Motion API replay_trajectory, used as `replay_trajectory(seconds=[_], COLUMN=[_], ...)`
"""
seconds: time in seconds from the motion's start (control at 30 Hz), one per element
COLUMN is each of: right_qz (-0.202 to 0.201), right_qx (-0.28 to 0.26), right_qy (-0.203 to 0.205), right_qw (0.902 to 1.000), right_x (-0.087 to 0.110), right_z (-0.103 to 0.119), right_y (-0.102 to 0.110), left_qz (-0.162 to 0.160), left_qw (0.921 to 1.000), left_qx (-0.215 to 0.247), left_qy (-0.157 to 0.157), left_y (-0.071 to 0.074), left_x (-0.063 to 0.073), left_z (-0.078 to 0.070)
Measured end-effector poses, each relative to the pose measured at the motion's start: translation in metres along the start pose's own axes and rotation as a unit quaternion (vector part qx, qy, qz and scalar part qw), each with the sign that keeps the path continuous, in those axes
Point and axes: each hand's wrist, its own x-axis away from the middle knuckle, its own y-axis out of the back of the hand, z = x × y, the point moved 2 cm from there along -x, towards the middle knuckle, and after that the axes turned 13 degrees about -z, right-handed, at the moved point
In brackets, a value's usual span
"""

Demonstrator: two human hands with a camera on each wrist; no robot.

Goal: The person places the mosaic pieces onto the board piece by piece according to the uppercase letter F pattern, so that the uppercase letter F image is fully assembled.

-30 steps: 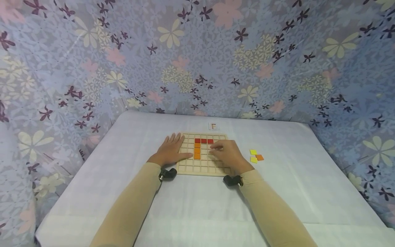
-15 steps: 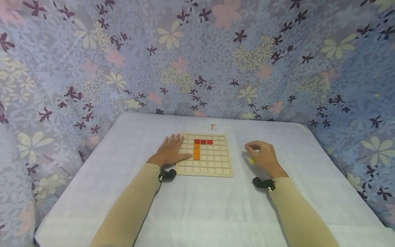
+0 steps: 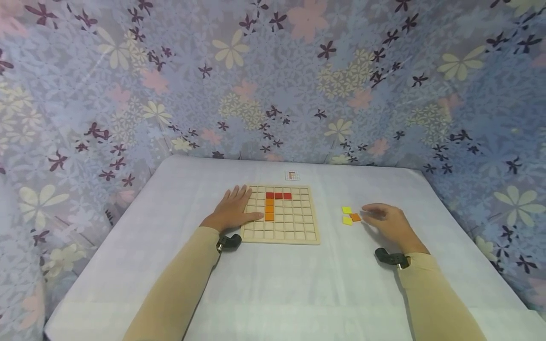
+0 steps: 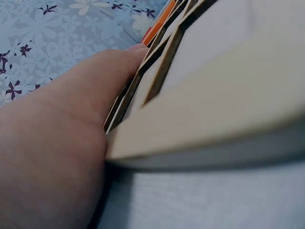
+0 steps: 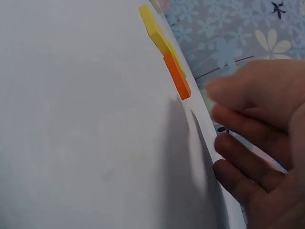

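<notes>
A wooden grid board [image 3: 296, 227] lies on the white cloth. Several coloured tiles sit in its cells: a short row of red tiles [image 3: 278, 195] and, below its left end, a column of orange tiles [image 3: 269, 209]. My left hand [image 3: 229, 211] rests spread over the board's left edge, its thumb reaching towards the lowest orange tile. In the left wrist view, the thumb side lies against the board's rim [image 4: 200, 124]. To the right, my right hand [image 3: 391, 226] hovers with loosely bent fingers, holding nothing. Just left of its fingertips lies a loose orange tile [image 3: 355, 217].
Two yellow tiles [image 3: 347, 210] lie beside the loose orange one, between the board and my right hand. Behind the board is a small printed card [image 3: 292, 175]. Floral fabric [image 3: 273, 94] rises at the table's far edge.
My right hand has moved right, off the board and past the loose tiles, which show again beside it. The left hand stays on the board.
</notes>
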Motion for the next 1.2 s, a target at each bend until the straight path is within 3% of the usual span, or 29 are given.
replay_trajectory(seconds=[0.13, 0.3, 1.03, 1.2], right_qz=[0.042, 0.056, 0.017, 0.011], right_qx=[0.001, 0.010, 0.025, 0.006], right_qy=[0.000, 0.037, 0.040, 0.032], right_qw=[0.9991, 0.9977, 0.9988, 0.9994], right_x=[0.000, 0.002, 0.004, 0.003], right_z=[0.001, 0.003, 0.007, 0.009], right_y=[-0.005, -0.011, -0.014, -0.013], left_qz=[-0.002, -0.006, -0.007, -0.005], left_qw=[1.0000, 0.9999, 0.9999, 1.0000], left_qx=[-0.001, -0.007, -0.006, -0.006], left_qy=[-0.003, -0.005, -0.007, -0.006], left_y=[-0.001, -0.001, 0.003, 0.003], left_x=[0.001, 0.002, 0.001, 0.001], left_z=[-0.001, -0.001, -0.002, -0.001])
